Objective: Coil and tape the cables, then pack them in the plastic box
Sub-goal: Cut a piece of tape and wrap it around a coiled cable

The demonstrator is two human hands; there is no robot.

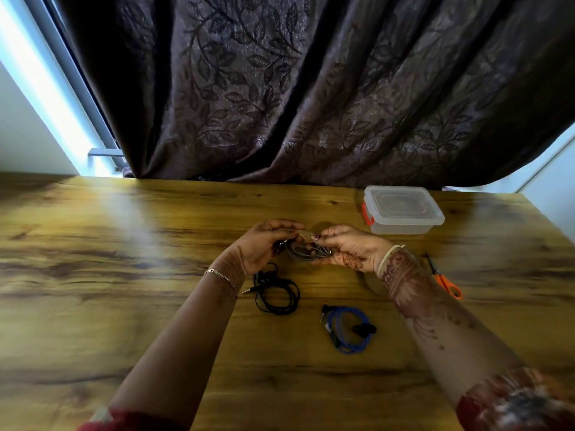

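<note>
Cables, three lots, on a wooden table (124, 244). Grey cable (303, 252): coiled, held up between both hands near the plastic box (403, 209), its loops hanging toward the person, a pale strip, probably tape, bridging the top. Left hand (264, 244): fingers pinched closed on the coil's left side. Right hand (348, 247): fingertips pinched closed on the strip and right side; this hand lay nearer the box. Box: lid on, red latch showing, beyond and to the right of the hands. Black cable (277, 293) and blue cable (347, 329): loose coils, nearer the person than the box. Orange scissors (443, 279): near side of the box.
</note>
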